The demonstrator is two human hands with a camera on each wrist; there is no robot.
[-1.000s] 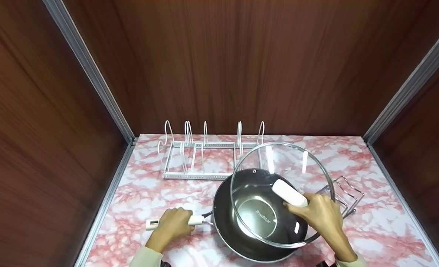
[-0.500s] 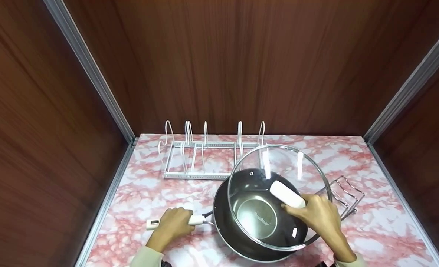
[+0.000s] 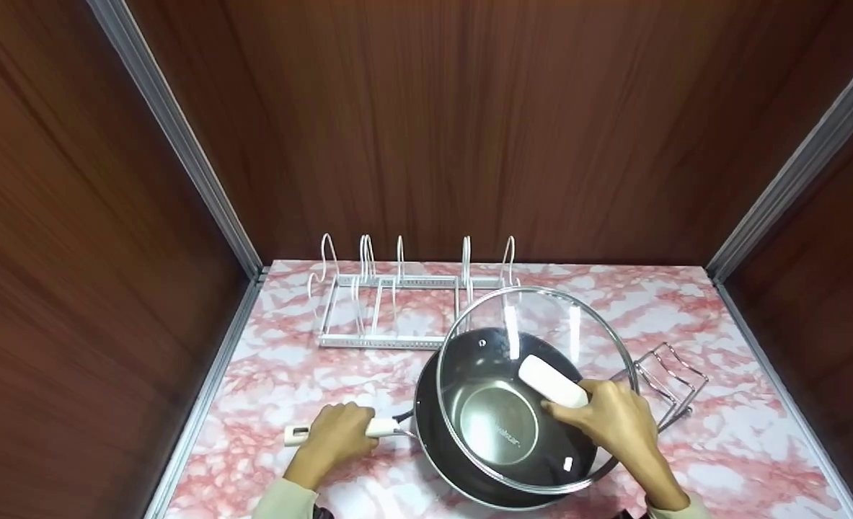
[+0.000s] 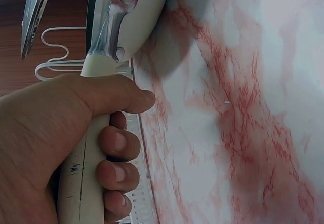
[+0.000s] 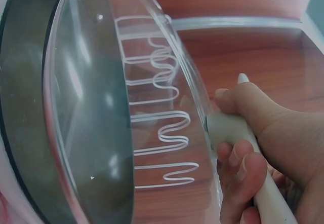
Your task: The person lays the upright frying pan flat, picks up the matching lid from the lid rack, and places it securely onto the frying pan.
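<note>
My left hand (image 3: 339, 436) grips the cream handle (image 3: 381, 427) of a dark nonstick wok (image 3: 427, 432) that stands on the table. Thumb and fingers wrap round that handle (image 4: 83, 178) in the left wrist view. Over the wok, offset toward its right and far side, hangs a clear glass lid (image 3: 541, 321) with a metal rim. My right hand (image 3: 617, 422) holds the lid by its long white knob (image 3: 552, 380), fingers curled round it. In the right wrist view the lid (image 5: 91, 107) faces the wok; whether their rims touch I cannot tell.
A white wire rack (image 3: 390, 342) with upright loops stands behind the wok on the left. At the right lies a small chrome wire rack (image 3: 678, 386), partly behind the lid. Brown wood-grain panels (image 3: 426, 130) enclose the red-and-white marbled table (image 3: 253, 404).
My right hand has brought the lid slightly left and nearer to me, so it covers more of the wok. The left hand and the wok have stayed put.
</note>
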